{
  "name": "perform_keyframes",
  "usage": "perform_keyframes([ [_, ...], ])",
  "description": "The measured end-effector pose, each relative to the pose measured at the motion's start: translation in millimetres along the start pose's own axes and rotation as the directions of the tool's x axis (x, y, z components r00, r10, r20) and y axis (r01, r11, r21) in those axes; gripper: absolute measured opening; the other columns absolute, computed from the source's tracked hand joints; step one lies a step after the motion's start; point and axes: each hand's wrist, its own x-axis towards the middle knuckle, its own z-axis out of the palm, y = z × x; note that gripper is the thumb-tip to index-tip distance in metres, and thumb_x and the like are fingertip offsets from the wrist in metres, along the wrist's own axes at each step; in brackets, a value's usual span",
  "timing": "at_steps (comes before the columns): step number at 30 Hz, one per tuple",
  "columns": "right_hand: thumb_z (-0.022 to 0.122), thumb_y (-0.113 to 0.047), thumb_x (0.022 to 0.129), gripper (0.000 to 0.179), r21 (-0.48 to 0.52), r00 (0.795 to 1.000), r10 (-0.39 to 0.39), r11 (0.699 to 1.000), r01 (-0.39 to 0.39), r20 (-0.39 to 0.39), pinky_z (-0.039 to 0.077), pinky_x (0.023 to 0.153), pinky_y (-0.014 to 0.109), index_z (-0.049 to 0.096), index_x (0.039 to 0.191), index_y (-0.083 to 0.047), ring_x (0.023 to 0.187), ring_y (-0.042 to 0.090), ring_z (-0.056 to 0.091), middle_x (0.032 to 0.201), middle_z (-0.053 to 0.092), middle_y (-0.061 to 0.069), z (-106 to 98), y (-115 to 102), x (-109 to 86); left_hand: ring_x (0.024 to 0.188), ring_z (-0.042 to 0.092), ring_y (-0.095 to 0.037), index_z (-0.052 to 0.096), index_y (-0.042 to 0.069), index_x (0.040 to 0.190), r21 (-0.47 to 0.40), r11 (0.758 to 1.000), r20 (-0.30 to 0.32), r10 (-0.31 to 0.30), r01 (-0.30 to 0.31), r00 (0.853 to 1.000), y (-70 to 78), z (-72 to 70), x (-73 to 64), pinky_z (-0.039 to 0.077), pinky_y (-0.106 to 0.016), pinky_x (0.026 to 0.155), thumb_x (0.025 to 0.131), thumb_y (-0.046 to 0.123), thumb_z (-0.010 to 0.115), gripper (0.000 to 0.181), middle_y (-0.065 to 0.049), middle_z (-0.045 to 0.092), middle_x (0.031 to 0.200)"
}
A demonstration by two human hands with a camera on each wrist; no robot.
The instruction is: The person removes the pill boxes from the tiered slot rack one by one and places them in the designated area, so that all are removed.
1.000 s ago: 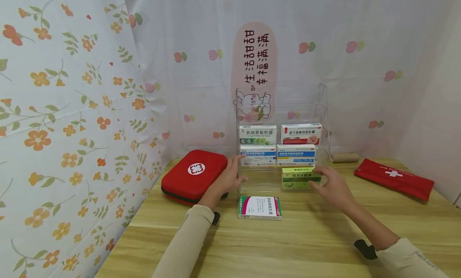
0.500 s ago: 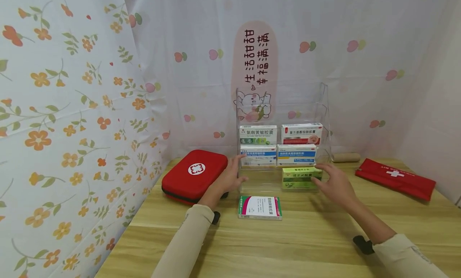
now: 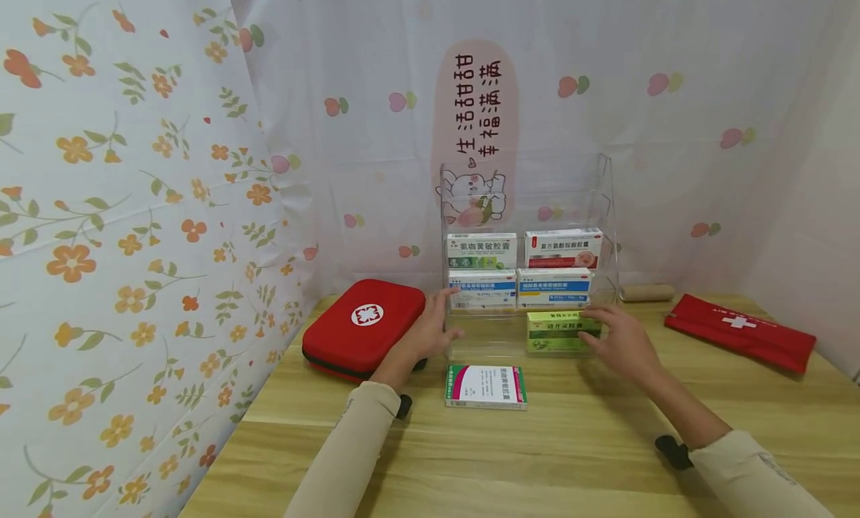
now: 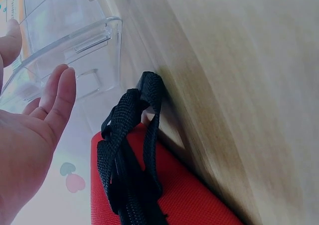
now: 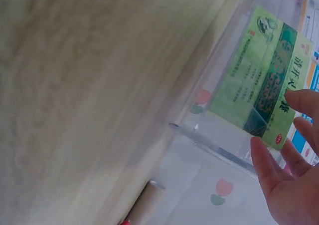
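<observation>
A clear tiered rack (image 3: 484, 346) stands on the wooden table with a green medicine box (image 3: 551, 333) upright in its lowest tier. My right hand (image 3: 625, 346) holds the box's right end, thumb at the front and fingers by the top and side edges. In the right wrist view, the thumb (image 5: 299, 101) overlaps the printed face. My left hand (image 3: 426, 331) is at the rack's left side, its fingers (image 4: 62, 93) extended and holding nothing. Two blue-and-white medicine boxes (image 3: 481, 290) fill the tier above. A white-green box (image 3: 481, 251) and a white-red box (image 3: 563, 249) sit higher.
A flat white, pink and green medicine box (image 3: 485, 387) lies in front of the rack. Left stands a red zippered case (image 3: 363, 328) with a black strap (image 4: 124, 117). A red pouch (image 3: 739, 331) and a brown roll (image 3: 646, 292) lie to the right. A patterned curtain (image 3: 363, 167) hangs behind.
My right hand has shifted slightly left, closer against the green medicine box. The left hand stays at the rack's left side.
</observation>
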Motion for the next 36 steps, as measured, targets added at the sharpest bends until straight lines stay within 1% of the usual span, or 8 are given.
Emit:
perform_keyframes([
  [5,0.078,-0.003,0.08,0.034,0.03,1.0,0.01,0.999,-0.01,-0.01,0.045,0.091,0.064,0.068,0.112,0.005,0.112,0.048,0.056,0.122,0.06,0.026,0.6,0.9,1.0,0.134,0.04,-0.035,0.016,0.026,0.152,0.005,1.0,-0.003,-0.014,0.014,1.0,-0.1,-0.4,0.6,0.041,-0.049,0.107,0.091,0.013,0.072,0.084,-0.019,0.028,0.149],
  [8,0.079,-0.001,0.079,0.036,0.044,1.0,0.009,0.999,-0.008,-0.015,0.049,0.086,0.062,0.068,0.113,0.005,0.104,0.045,0.06,0.119,0.06,0.025,0.5,1.7,1.0,0.134,0.041,-0.035,0.016,0.026,0.152,0.017,1.0,-0.008,-0.015,0.015,1.0,-0.4,-0.4,0.5,0.043,-0.049,0.106,0.091,0.014,0.072,0.084,-0.019,0.029,0.148],
  [12,0.08,0.0,0.077,0.042,0.05,1.0,-0.014,0.999,0.014,-0.007,0.052,0.078,0.059,0.067,0.117,0.005,0.093,0.04,0.064,0.115,0.061,0.025,0.9,4.0,1.5,0.132,0.042,-0.034,0.016,0.026,0.152,0.031,0.999,-0.011,-0.016,0.016,1.0,-0.6,-0.2,0.6,0.044,-0.048,0.105,0.091,0.015,0.072,0.084,-0.019,0.03,0.147],
  [15,0.081,0.001,0.077,0.045,0.05,0.999,-0.032,0.998,0.032,0.002,0.052,0.075,0.057,0.066,0.119,0.003,0.09,0.039,0.064,0.111,0.063,0.025,2.1,6.3,2.3,0.132,0.043,-0.034,0.016,0.027,0.152,0.027,1.0,-0.01,-0.015,0.015,1.0,-0.6,0.1,0.8,0.044,-0.048,0.105,0.091,0.015,0.072,0.084,-0.019,0.03,0.148],
  [19,0.08,0.002,0.077,0.045,0.061,0.999,-0.038,0.997,0.037,0.002,0.052,0.075,0.057,0.066,0.12,0.002,0.09,0.039,0.064,0.109,0.063,0.025,4.8,9.1,2.5,0.131,0.043,-0.034,0.016,0.027,0.152,0.022,1.0,-0.009,-0.017,0.017,1.0,-1.1,1.4,0.8,0.045,-0.048,0.104,0.091,0.016,0.072,0.084,-0.019,0.029,0.148],
  [25,0.078,0.002,0.08,0.042,0.07,1.0,-0.013,0.997,0.012,0.003,0.053,0.076,0.058,0.066,0.12,0.002,0.092,0.041,0.064,0.112,0.063,0.027,7.0,8.3,3.3,0.13,0.044,-0.033,0.016,0.028,0.152,0.034,0.999,-0.014,-0.017,0.018,1.0,-2.8,2.3,0.4,0.046,-0.047,0.104,0.091,0.017,0.072,0.084,-0.018,0.029,0.147],
  [32,0.076,0.004,0.082,0.039,0.111,1.0,0.002,0.994,-0.002,-0.004,0.053,0.078,0.06,0.065,0.119,0.002,0.093,0.045,0.065,0.113,0.061,0.026,2.6,3.1,2.5,0.123,0.051,-0.036,0.017,0.025,0.152,0.005,1.0,-0.013,0.025,-0.025,1.0,-2.8,2.0,-0.4,0.045,-0.047,0.103,0.091,0.014,0.072,0.083,-0.021,0.027,0.149],
  [36,0.076,0.005,0.082,0.039,0.121,0.999,-0.012,0.992,0.016,-0.033,0.054,0.077,0.059,0.065,0.119,0.001,0.093,0.044,0.066,0.111,0.061,0.024,0.6,1.4,4.0,0.126,0.048,-0.035,0.016,0.027,0.152,0.007,1.0,-0.011,0.001,-0.001,1.0,-1.9,1.5,-0.4,0.046,-0.046,0.103,0.091,0.015,0.072,0.083,-0.019,0.027,0.15],
])
